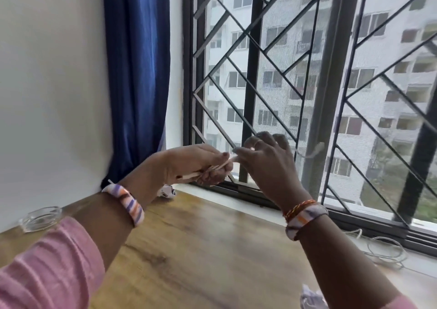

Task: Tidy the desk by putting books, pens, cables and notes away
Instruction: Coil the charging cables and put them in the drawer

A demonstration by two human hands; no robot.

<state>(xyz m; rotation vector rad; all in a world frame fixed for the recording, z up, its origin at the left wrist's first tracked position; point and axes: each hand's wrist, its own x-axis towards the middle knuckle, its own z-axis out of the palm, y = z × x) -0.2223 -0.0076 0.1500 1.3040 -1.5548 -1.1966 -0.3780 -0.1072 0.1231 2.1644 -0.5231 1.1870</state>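
The left hand point(198, 164) is curled round a bundle of thin white cable point(212, 168), held in the air above the far side of the desk point(201, 245), near the window point(283, 72). The right hand point(264, 159) pinches one strand of the same cable between thumb and forefinger, its other fingers spread; a blurred loose end trails to its right, in front of the window frame.

Handling, as judged from appearance:
- Weight: light. One hand supports the whole bundle.
- Stiffness: soft and limp. The cable takes no shape of its own and will uncoil if the grip slackens.
- Surface: smooth; a loose loop is likely to slip out.

Where to hold: keep the left hand closed round the middle of the bundle, across all loops. Guide the free strand with the right hand close to the bundle, not at the far end.

A second white cable point(383, 249) lies in loose coils on the sill point(421, 263) at right. Take it by the gathered coils, not by one strand.
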